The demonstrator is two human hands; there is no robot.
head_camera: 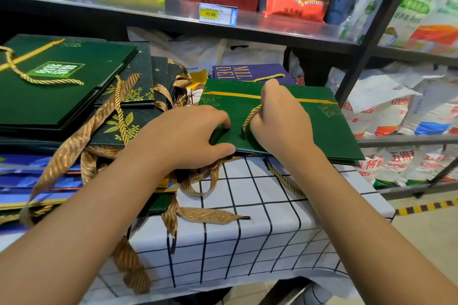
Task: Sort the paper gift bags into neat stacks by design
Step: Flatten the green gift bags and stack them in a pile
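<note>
Holding a flat green gift bag (319,121) at about one o'clock on the checked tablecloth (247,230), I have my left hand (195,136) pinching its near edge, thumb under and fingers curled over the fold, and my right hand (277,121) closed around the gold cord handle (250,116). The matching green stack (62,86) sits at ten o'clock, well apart, with the leaf-print bags (128,116) and their ribbon handles (74,146) sprawled between. I judge the ribbons are the risk: dragging this bag leftward low could snag them and pull that pile askew. The bag's right corner already overhangs the table edge at three o'clock, so it could slide off if released. Free room lies at six o'clock, toward me.
</note>
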